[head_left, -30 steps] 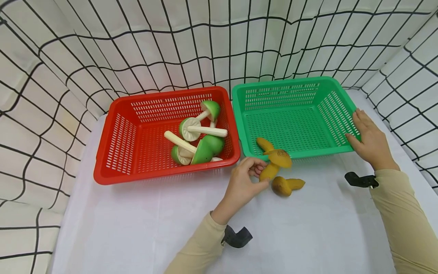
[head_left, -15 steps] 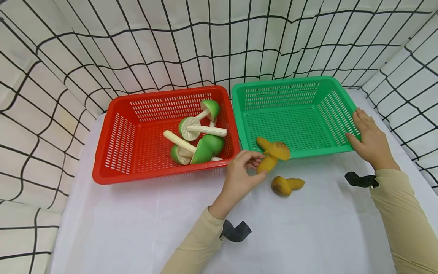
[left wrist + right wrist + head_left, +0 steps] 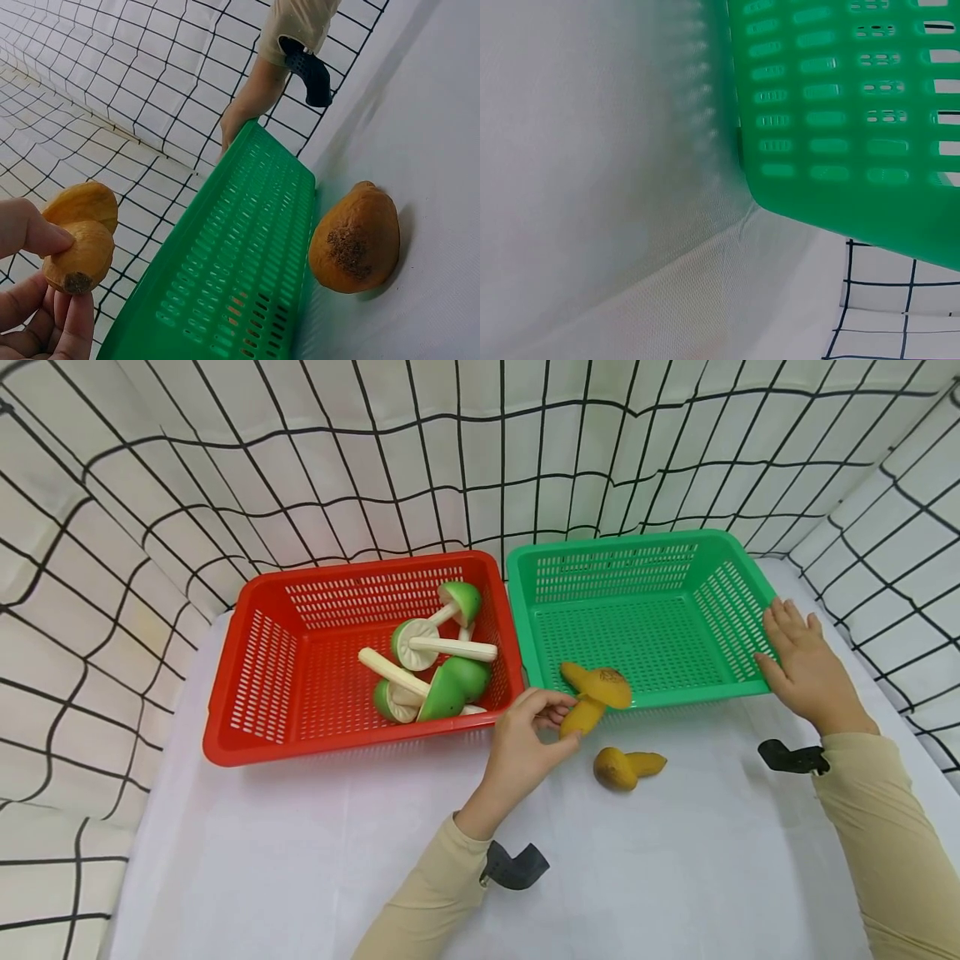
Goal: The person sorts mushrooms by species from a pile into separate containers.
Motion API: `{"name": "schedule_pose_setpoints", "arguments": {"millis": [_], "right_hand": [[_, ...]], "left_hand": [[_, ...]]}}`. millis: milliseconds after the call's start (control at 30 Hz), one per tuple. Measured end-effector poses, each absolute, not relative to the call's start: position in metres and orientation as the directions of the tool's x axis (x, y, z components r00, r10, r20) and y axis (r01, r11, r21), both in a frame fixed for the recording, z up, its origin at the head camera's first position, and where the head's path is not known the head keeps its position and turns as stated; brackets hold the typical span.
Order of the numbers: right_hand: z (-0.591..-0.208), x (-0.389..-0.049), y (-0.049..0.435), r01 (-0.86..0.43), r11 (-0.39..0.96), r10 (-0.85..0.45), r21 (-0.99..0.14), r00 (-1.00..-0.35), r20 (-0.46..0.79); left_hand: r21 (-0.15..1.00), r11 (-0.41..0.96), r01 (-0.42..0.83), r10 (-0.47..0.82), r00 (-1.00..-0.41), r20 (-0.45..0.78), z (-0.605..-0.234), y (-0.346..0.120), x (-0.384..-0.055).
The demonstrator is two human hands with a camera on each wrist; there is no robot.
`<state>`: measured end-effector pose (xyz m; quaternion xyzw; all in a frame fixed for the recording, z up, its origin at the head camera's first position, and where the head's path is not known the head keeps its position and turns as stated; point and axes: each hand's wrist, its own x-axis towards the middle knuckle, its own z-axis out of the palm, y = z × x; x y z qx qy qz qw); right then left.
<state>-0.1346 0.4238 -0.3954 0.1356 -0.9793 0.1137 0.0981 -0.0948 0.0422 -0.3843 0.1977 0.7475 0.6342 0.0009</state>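
Note:
My left hand (image 3: 525,743) pinches a yellow-brown toy mushroom (image 3: 582,717) by its stem, thumb against the fingers, at the front left rim of the green basket (image 3: 720,692). In the left wrist view the stem's dark end on the held mushroom (image 3: 78,282) faces the camera. Behind its cap, a second yellow mushroom (image 3: 573,673) shows partly inside the basket. A third yellow mushroom (image 3: 628,768) lies on the white cloth in front. My right hand (image 3: 806,664) rests on the basket's right rim with fingers straight; it does not show in the right wrist view.
A red basket (image 3: 345,747) stands left of the green one, with several green-capped, white-stemmed toy mushrooms (image 3: 442,693) heaped at its right end. White cloth covers the table (image 3: 660,877). White walls with black grid lines (image 3: 420,452) rise behind and at both sides.
My left hand has risen slightly and drawn a little to the left, carrying the pinched mushroom. My right hand stays at the green basket's rim. The mushroom on the cloth has not moved.

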Motion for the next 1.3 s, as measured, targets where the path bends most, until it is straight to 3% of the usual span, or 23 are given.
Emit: {"name": "schedule_pose_setpoints", "arguments": {"millis": [1300], "right_hand": [[-0.399, -0.134, 0.422, -0.264, 0.934, -0.195, -0.243, -0.942, 0.273]], "left_hand": [[0.886, 0.296, 0.355, 0.186, -0.932, 0.311, -0.384, 0.052, -0.11]]}}
